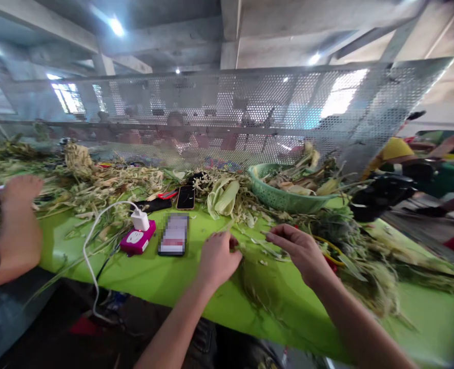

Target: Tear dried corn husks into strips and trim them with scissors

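Note:
My left hand (219, 256) rests on the bright green table (181, 287) with its fingers curled at the edge of thin green husk scraps (263, 251). My right hand (300, 248) hovers just right of it, fingers bent and pinched together over the same scraps; what either hand holds is too small to make out. An ear of corn in its husk (223, 197) lies beyond my hands. A phone (173, 234) lies flat to the left of my left hand.
A green basket (284, 197) of husks stands at the back right. A pink power bank (138, 240) with a white charger and cable, and another phone (185, 197), lie at the left. Another person's arm (15, 230) reaches in at far left. Perforated metal screen behind.

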`<control>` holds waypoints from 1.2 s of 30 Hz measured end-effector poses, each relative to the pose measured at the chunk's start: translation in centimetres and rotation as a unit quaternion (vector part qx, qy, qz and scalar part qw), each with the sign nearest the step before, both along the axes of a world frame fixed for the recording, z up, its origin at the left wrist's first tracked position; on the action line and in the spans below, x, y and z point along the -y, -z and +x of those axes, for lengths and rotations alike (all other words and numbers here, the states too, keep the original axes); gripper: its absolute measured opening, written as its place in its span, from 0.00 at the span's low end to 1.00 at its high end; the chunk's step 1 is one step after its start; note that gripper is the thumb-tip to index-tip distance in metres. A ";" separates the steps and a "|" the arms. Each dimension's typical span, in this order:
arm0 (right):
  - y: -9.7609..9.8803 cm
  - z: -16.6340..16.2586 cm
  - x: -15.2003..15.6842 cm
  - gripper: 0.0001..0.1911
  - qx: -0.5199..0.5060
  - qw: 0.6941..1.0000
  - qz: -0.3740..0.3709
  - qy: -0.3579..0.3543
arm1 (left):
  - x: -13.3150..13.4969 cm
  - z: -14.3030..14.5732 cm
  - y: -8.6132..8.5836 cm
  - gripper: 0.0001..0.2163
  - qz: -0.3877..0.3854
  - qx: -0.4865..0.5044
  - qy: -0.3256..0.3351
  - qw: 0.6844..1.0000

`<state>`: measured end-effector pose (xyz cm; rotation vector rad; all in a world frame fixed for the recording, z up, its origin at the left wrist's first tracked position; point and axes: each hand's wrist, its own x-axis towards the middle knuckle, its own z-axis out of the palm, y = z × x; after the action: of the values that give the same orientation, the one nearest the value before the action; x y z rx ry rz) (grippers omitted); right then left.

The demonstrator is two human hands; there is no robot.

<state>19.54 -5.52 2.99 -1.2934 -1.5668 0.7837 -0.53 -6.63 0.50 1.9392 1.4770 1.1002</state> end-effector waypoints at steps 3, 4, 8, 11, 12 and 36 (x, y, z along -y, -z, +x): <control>0.1 0.4 -0.1 0.17 -0.008 0.999 -0.034 -0.014 | 0.4 0.1 0.4 0.05 0.021 -0.059 0.015 0.998; 0.1 0.3 -0.1 0.17 -0.015 0.999 -0.045 -0.018 | 0.5 0.2 0.5 0.06 0.023 -0.070 0.020 0.997; 0.2 -0.6 -0.3 0.16 -0.041 0.994 -0.096 -0.045 | 0.1 0.6 0.7 0.06 -0.005 -0.074 0.028 0.997; -0.1 -1.3 -0.5 0.14 -0.060 0.988 -0.127 -0.068 | -0.2 0.4 0.6 0.07 -0.049 -0.010 0.023 0.998; -0.2 -1.4 -0.6 0.14 -0.065 0.986 -0.135 -0.073 | -0.3 0.3 0.5 0.07 -0.068 0.031 0.020 0.997; -1.3 -3.8 -4.0 0.15 -0.027 0.973 -0.153 -0.170 | -3.2 -0.3 -0.8 0.17 -0.279 0.453 0.044 0.846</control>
<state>15.70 -1.53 4.30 -1.2169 -1.6929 1.3078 -0.79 -3.47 1.26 0.8491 0.9751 1.1301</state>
